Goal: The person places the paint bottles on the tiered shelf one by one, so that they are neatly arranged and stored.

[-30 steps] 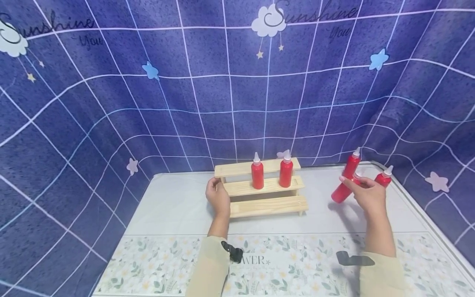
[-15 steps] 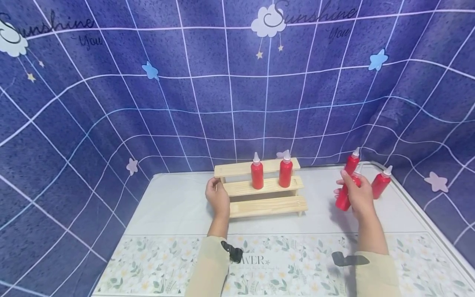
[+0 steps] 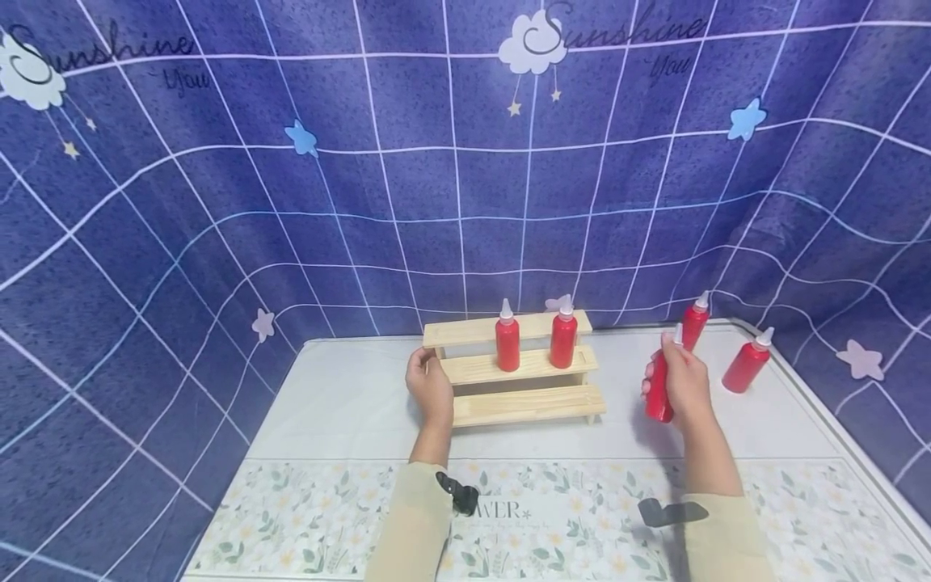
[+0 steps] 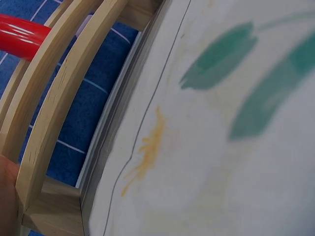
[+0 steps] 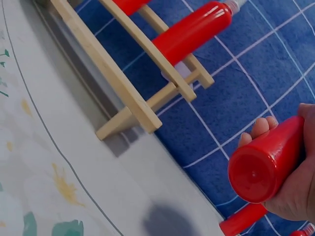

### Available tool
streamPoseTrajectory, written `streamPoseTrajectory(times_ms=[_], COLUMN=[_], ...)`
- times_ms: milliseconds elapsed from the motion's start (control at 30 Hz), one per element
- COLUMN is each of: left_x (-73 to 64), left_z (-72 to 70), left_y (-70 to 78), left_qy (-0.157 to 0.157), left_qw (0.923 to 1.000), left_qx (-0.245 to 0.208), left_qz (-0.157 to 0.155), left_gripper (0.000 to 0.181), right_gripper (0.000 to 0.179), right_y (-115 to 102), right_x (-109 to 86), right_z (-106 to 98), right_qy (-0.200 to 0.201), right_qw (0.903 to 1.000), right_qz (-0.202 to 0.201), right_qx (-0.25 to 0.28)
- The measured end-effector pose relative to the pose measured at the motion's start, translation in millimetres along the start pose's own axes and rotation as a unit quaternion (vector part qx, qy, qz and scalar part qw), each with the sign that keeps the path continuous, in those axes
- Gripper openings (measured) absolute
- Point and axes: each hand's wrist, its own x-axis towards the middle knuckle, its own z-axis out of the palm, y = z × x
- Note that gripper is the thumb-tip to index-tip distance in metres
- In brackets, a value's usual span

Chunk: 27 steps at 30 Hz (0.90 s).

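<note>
In the head view, a three-tier wooden rack point(image 3: 524, 406) stands mid-table. My left hand point(image 3: 431, 392) holds its left end; in the left wrist view only a bit of that hand point(image 4: 7, 196) shows against the wood. Two red squeeze bottles with pale nozzle caps, a left one point(image 3: 507, 347) and a right one point(image 3: 563, 343), stand on the middle tier. To the right of the rack, my right hand point(image 3: 689, 381) grips another red squeeze bottle point(image 3: 658, 394), raised above the table and slightly tilted. Its round base point(image 5: 252, 173) faces the right wrist camera.
Two more red squeeze bottles stand at the back right: one point(image 3: 696, 322) behind my right hand, another point(image 3: 746, 369) farther right. A blue grid-patterned curtain point(image 3: 407, 186) rises behind and beside the table. A floral mat point(image 3: 567, 533) covers the table's front.
My right hand has carried its bottle leftward and slightly nearer, turning it more upright, away from the two bottles at the back right. My left hand has stayed at the rack.
</note>
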Motion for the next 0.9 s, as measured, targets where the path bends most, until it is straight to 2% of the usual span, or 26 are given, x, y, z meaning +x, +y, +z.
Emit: streamPoseTrajectory(times_ms=[267,567,900], left_x=[-0.3,1.1,-0.4], left_z=[0.3,1.3,1.0], left_y=[0.2,-2.6,0.6], left_qy=[-0.002,0.001,-0.001], left_qw=[1.0000,0.9999,1.0000], left_qx=[-0.001,-0.009,-0.005], left_qz=[0.002,0.005,0.003], left_gripper=[0.024,0.024,0.026], right_gripper=[0.053,0.067,0.076], right_y=[0.6,3.9,8.1], right_x=[-2.8,-6.3,-13.7], right_z=[11.6,29.0,48.4], right_qy=[-0.028,-0.052,-0.086], right_qw=[0.9994,0.9967,0.9902], right_qz=[-0.017,-0.047,-0.090], right_qx=[0.013,-0.040,-0.064])
